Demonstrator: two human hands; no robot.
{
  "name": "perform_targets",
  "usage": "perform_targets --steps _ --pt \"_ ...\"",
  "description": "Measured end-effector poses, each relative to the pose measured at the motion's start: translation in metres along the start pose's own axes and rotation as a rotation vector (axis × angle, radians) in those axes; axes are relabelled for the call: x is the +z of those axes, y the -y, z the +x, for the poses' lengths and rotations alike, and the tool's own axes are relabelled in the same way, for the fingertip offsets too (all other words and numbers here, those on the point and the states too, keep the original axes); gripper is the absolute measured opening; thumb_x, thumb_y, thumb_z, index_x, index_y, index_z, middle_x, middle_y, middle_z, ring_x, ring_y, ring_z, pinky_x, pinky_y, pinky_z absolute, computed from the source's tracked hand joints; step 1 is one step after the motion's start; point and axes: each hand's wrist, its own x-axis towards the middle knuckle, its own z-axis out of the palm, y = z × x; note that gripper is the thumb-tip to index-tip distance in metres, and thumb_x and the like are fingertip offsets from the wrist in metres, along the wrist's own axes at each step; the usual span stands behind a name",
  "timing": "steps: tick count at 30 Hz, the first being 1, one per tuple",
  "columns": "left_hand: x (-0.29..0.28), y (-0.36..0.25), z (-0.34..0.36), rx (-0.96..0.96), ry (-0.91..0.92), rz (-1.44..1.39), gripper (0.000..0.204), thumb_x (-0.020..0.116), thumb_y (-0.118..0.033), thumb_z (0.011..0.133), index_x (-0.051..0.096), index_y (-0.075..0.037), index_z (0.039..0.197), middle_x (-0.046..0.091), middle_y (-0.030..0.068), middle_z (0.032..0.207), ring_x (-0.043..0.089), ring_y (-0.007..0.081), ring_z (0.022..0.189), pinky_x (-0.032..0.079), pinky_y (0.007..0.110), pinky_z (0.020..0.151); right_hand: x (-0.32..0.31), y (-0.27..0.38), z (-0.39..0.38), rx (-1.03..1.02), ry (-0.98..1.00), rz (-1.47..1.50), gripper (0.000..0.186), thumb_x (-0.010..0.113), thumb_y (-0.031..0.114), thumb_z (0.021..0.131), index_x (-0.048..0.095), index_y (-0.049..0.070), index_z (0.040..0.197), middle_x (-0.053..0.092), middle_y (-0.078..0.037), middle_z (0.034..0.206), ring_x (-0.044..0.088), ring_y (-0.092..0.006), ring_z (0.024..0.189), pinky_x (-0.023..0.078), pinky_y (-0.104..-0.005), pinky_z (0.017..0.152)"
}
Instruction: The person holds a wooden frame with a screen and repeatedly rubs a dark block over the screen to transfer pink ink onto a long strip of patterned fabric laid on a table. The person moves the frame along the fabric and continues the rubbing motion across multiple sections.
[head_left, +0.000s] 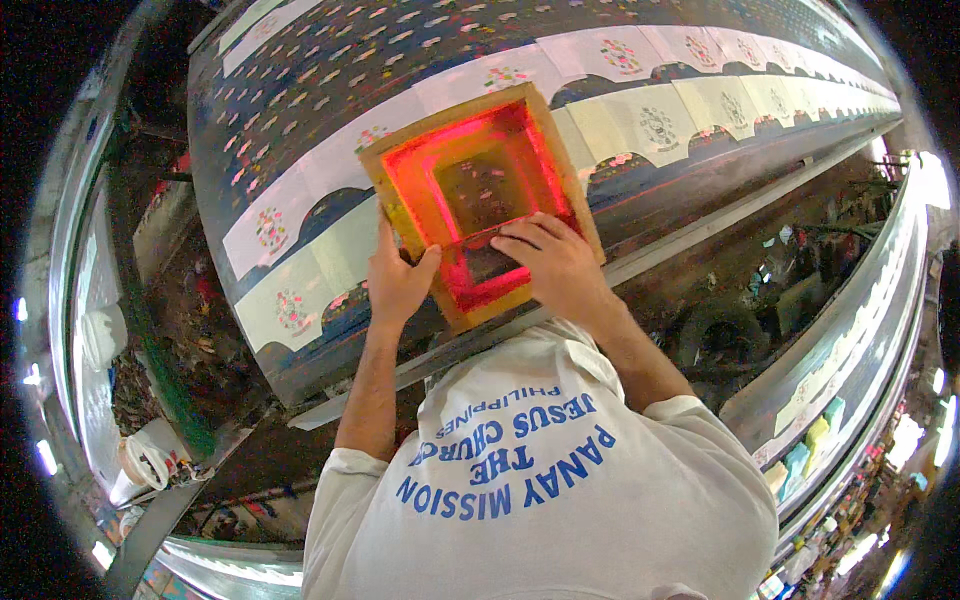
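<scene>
A wooden-edged screen-printing frame (590, 215) with bright red and orange mesh is tilted over the long printing table. My left hand (400, 280) grips its near left side, the thumb lying along the wood and some fingers hidden behind the edge. My right hand (560, 265) is over the near part of the mesh, its fingers bent over a dark flat strip that looks like a squeegee (485, 262). Pale cut fabric pieces (655, 125) with small multicoloured printed designs lie in rows on the table beyond and beside the frame; the frame hides some of them.
The dark table top (330, 95) is speckled with paint marks. A metal rail (690, 215) runs along its near edge. Another long table (830, 400) with pale pieces stands to the right. A white bucket (150, 460) is at lower left.
</scene>
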Motion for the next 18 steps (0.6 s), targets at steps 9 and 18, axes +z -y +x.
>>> perform_targets --steps 9,18 --pt "0.104 -0.032 0.027 -0.131 0.043 -0.117 0.090 0.084 -0.014 0.092 0.038 0.002 0.168 0.078 0.0203 0.134 0.079 0.0292 0.118 0.061 0.042 0.103 -0.042 -0.097 -0.036 0.027 0.042 0.026 0.049 0.073 0.004 0.084 0.076 0.010 0.133 0.071 -0.009 0.135 0.064 -0.0348 0.131 0.053 -0.0459 0.117" --pt "0.107 -0.032 0.026 -0.156 0.035 -0.134 0.083 0.084 -0.013 0.093 0.044 0.002 0.165 0.077 0.0179 0.136 0.075 0.0240 0.120 0.059 0.041 0.105 -0.042 -0.101 -0.037 0.030 0.033 0.040 0.045 0.072 0.005 0.087 0.075 0.008 0.132 0.069 -0.011 0.135 0.063 -0.0350 0.132 0.054 -0.0472 0.117"
